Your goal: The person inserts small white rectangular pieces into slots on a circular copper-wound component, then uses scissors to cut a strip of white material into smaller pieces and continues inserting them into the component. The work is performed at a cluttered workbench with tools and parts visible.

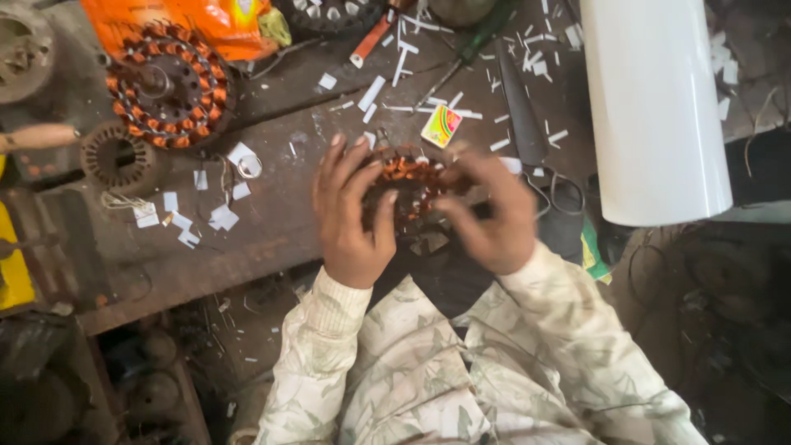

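You have a single view, from the camera on your head, looking almost straight down and close onto the wooden workbench [272, 214]. The bench fills the upper two thirds of the frame; your patterned sleeves rise from the bottom centre. The lower left and right corners show dim floor beside the bench.

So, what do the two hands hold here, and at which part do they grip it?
Both hold a round motor stator with copper windings: the left hand grips its left rim, the right hand, blurred, its right rim.
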